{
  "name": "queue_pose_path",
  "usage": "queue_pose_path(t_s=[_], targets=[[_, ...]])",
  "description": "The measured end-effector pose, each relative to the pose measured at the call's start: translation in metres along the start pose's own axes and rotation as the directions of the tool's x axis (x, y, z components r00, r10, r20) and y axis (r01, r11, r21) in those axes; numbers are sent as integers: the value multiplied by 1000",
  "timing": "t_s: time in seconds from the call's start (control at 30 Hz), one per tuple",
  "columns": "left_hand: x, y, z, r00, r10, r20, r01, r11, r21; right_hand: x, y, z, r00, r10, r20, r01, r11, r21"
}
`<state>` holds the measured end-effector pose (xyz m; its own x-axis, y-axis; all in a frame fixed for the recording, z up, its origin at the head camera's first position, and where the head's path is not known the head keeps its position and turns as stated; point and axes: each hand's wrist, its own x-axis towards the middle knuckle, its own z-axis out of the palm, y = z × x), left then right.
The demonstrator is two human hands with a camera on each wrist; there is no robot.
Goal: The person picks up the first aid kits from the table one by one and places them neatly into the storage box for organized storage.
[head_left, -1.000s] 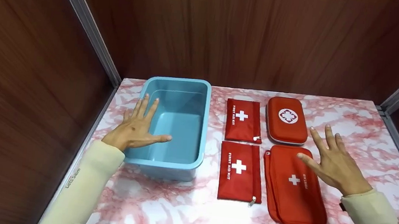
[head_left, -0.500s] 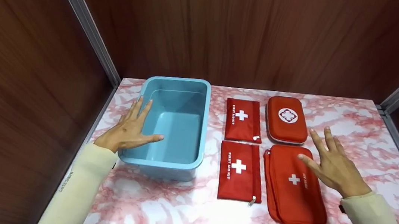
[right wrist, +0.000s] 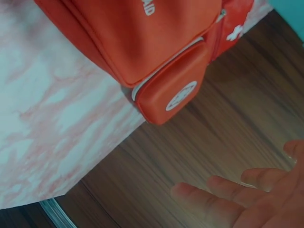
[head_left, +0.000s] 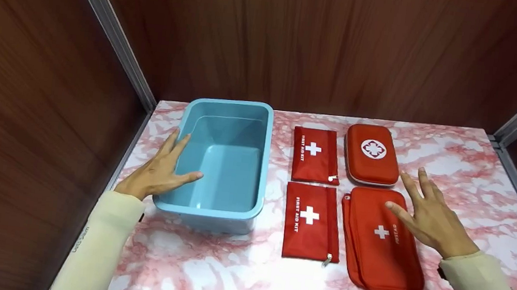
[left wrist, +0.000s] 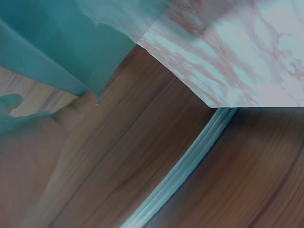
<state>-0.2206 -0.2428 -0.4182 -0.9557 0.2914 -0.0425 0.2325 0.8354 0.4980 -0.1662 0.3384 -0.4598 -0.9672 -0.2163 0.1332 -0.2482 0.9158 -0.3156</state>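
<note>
On the pink-and-white marbled table (head_left: 204, 282), four red first-aid containers were laid in two columns, to the right of a deep, rectangular bin of light blue plastic (head_left: 221, 214). The left hand (head_left: 155, 172) was held at the left rim of the bin, with its fingers spread apart and nothing gripped; whether the rim was touched could not be judged. The right hand (head_left: 435, 221) was also held with fingers apart, above the right side of a large, red, rounded fabric case (head_left: 384, 261), and nothing was clasped by it. Beyond this case, a smaller, red, moulded case with a round white emblem (head_left: 370, 170) was placed; its shell was judged rather stiff and light, and best taken across its two long sides. The large case was judged softer, so a wide hold over both sides would be advised. The small, flat, red cloth pouch (head_left: 309, 165) and the bigger, flat, red cloth pouch (head_left: 307, 240) were judged limp and perhaps slippery; they could be pinched at an edge. The bin was judged firm, and well held by its rim.
</note>
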Motion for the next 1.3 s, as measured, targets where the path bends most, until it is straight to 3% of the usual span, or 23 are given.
queue_pose_path(t_s=[0.4, 0.7, 1.07, 1.3], targets=[[-3, -14, 5, 998, -10, -58, 6, 998, -66, -3, 9, 9, 1000, 20, -14, -19, 998, 64], [-3, -21, 9, 992, 24, -121, -37, 994, -98, -7, 18, 11, 998, 54, 25, -56, 990, 129], [-3, -28, 12, 982, 46, -185, -65, 993, -100, -9, 24, 18, 999, 45, 0, -44, 982, 182], [-3, -33, 15, 957, 107, -271, -135, 987, -84, -11, 26, 23, 996, 84, 37, -89, 982, 164]])
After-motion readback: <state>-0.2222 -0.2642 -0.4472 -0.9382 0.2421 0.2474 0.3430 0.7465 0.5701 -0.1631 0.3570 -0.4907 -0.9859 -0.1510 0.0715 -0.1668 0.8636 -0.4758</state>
